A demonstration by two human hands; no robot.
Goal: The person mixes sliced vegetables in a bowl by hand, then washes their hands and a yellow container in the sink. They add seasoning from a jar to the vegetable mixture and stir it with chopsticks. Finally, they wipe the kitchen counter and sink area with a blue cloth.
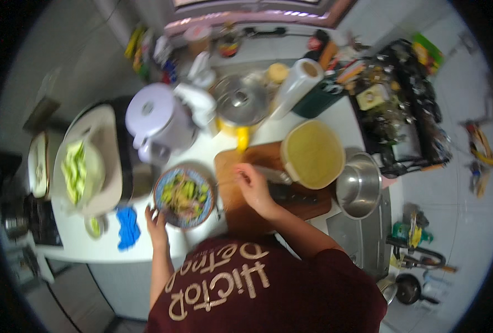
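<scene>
A blue-patterned bowl [211, 210] holds green vegetable pieces mixed with pale, pinkish strips [184, 195]. My left hand [157, 229] is at the bowl's lower left rim with fingers apart; blur hides whether it grips the rim. Above the wooden cutting board [238, 208], my right hand [254, 191] has its fingers curled around a thin utensil [226, 182], whose far end points towards the bowl. What kind of utensil it is cannot be made out. A dark-bladed kitchen knife [292, 193] seems to lie on the board, partly under a pale yellow plastic container [313, 154].
Left stand a bowl of cut green vegetable [75, 172], a small dish [94, 227] and a blue cloth [127, 229]. Behind are a lavender kettle-like appliance [159, 116], a lidded yellow pot [241, 104] and a plastic-wrap roll [298, 87]. A steel pot [358, 185] stands right, near the sink [350, 233].
</scene>
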